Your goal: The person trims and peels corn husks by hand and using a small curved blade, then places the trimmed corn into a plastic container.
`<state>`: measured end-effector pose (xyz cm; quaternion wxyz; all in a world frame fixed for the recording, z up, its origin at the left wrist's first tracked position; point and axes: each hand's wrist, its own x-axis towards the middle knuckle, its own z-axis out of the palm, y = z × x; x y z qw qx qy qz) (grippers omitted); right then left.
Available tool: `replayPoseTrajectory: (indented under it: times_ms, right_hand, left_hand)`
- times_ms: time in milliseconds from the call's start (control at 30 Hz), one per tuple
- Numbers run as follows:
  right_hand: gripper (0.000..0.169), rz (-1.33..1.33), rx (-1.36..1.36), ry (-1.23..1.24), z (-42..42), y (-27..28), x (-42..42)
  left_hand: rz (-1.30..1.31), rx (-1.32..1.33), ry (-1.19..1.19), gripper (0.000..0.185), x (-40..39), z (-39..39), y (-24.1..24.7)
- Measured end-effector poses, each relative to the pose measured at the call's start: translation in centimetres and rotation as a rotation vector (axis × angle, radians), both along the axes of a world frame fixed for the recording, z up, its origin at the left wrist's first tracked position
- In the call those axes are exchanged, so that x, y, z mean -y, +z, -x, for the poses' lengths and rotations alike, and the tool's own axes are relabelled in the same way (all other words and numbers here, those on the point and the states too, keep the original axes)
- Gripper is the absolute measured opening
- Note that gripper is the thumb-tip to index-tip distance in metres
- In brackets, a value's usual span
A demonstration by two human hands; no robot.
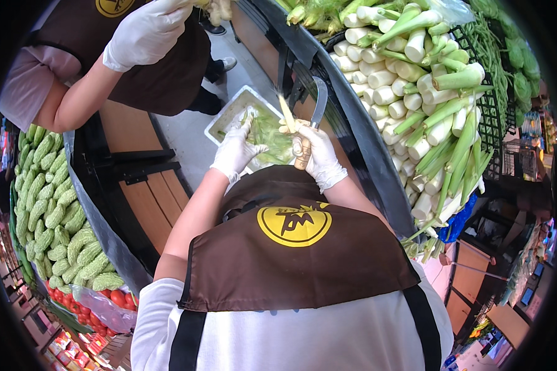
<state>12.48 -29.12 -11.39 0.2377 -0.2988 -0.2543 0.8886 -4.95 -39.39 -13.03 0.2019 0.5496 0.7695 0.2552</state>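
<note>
In a white glove, my right hand [316,150] grips the wooden handle of a curved knife [320,102], its blade pointing up and away from me. The fingers of that hand also hold a small pale ear of baby corn [286,113], upright beside the blade. My left hand [238,149], gloved too, has its fingers spread and seems to hold nothing. Beyond and below the hands is a white foam box [213,131] with green husks and leafy trimmings [269,125] inside; my hands and apron hide part of it.
White-stemmed vegetables [385,95] are heaped on the right stand, behind its dark padded edge [366,143]. Bitter melons [58,199] and tomatoes [86,315] fill the left stand. At upper left a co-worker's gloved hand [146,37] holds a pale root resembling ginger [218,10]. The co-worker's feet are near the box.
</note>
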Motion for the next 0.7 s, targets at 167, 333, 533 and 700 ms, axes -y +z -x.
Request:
replayPoseTrajectory:
  times_ms: [167,333,533,700]
  right_hand:
    - [0.027,0.011,0.024,0.026,-0.7,-0.8,0.2]
    - [0.024,0.002,0.040,0.124,-1.0,0.1,0.4]
    - [0.021,-0.142,0.238,0.023,0.5,1.6,1.8]
    - [0.030,-0.301,0.383,0.143,0.5,2.4,2.2]
  left_hand:
    - [0.001,0.685,0.123,0.050,-2.2,0.0,2.9]
    - [-0.006,1.160,0.272,0.023,-2.6,0.2,4.7]
    - [-0.109,1.304,0.401,0.017,-2.9,-0.2,4.1]
    - [0.016,1.614,0.598,0.017,-2.8,-0.6,5.8]
